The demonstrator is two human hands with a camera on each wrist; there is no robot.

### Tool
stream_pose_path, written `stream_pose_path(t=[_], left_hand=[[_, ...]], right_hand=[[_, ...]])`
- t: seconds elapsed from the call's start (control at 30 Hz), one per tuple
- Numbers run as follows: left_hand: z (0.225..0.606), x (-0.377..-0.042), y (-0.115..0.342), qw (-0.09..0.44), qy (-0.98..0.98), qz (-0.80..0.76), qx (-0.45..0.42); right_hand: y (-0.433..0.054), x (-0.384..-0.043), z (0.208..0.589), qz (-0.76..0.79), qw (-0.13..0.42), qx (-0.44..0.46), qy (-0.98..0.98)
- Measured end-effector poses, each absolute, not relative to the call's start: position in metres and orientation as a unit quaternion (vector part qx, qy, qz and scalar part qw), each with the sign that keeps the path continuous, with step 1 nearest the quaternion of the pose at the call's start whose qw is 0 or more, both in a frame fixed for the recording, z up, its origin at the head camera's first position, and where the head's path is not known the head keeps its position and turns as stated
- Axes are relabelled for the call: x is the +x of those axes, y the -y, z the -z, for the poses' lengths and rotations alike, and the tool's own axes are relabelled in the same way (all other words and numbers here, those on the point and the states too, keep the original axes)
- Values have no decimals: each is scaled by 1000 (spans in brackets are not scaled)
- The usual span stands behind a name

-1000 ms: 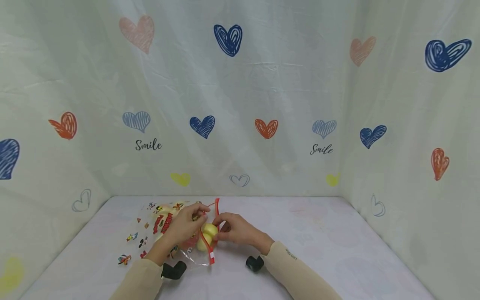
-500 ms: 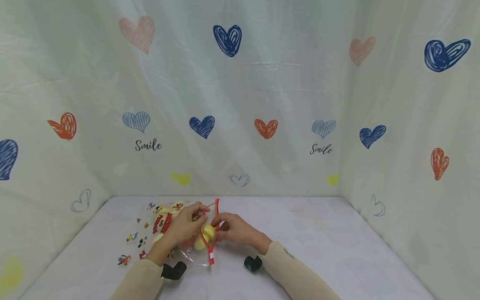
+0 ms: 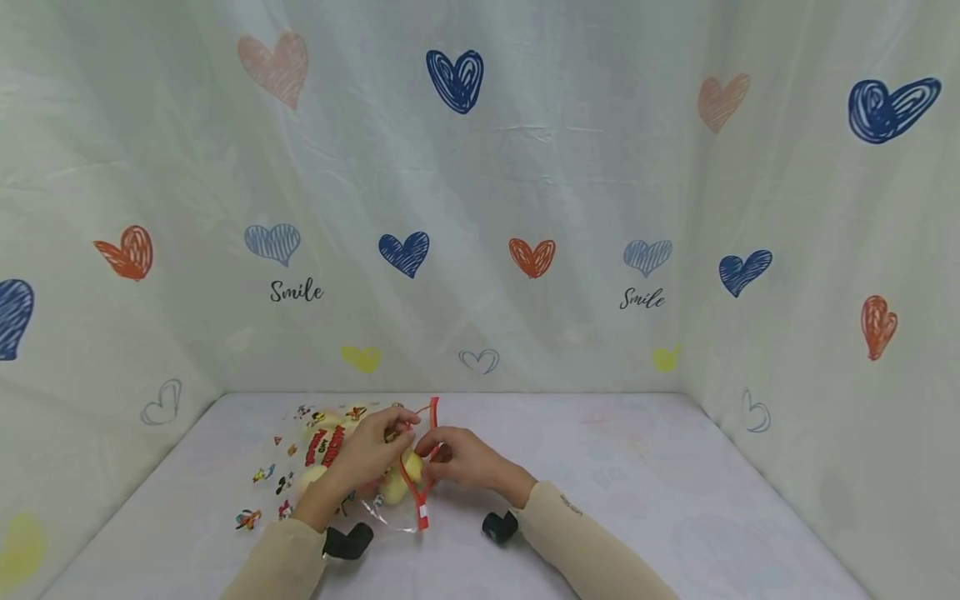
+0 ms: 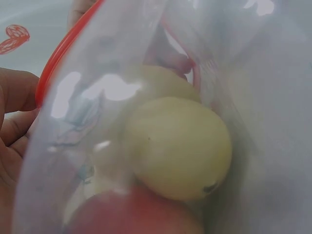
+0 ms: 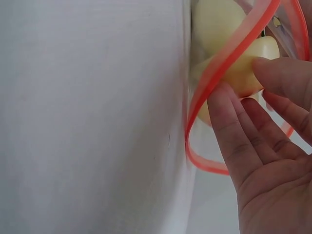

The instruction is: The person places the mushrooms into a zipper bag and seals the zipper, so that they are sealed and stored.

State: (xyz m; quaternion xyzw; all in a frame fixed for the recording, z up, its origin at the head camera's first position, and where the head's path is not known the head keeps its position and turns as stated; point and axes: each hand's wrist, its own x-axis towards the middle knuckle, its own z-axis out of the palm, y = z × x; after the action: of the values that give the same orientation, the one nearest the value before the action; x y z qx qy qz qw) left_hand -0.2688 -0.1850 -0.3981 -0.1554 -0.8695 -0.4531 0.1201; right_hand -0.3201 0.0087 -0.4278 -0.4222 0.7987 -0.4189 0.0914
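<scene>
A clear zip bag (image 3: 325,448) with cartoon prints and a red zip strip (image 3: 435,414) lies on the table, its mouth parted toward the right. My left hand (image 3: 375,444) pinches the bag's edge at the opening; in the left wrist view its fingers (image 4: 19,90) meet the red strip. Between thumb and fingers, my right hand (image 3: 467,458) holds a pale yellow fruit (image 5: 246,78) with a short dark stem, at the bag's mouth. Other pale yellow fruit (image 4: 180,146) and a red round thing (image 4: 131,214), blurred by the plastic, are inside. The bag partly hides the fruit.
The table (image 3: 637,500) has a pale cloth cover. A white curtain (image 3: 570,200) printed with hearts stands behind and at both sides. Black wrist-worn pieces (image 3: 348,542) hang below the cuffs of the beige sleeves (image 3: 277,558).
My right hand has shifted slightly left, and the yellow fruit has moved left, deeper into the bag. The left hand has stayed in place on the bag's edge.
</scene>
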Motion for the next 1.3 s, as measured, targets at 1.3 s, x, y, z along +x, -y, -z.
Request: stream_pose_path(t=[1.3], left_hand=[[394,-268,186,123,860,466,-166]], right_hand=[[4,-320,429,432,99,-406,-799]])
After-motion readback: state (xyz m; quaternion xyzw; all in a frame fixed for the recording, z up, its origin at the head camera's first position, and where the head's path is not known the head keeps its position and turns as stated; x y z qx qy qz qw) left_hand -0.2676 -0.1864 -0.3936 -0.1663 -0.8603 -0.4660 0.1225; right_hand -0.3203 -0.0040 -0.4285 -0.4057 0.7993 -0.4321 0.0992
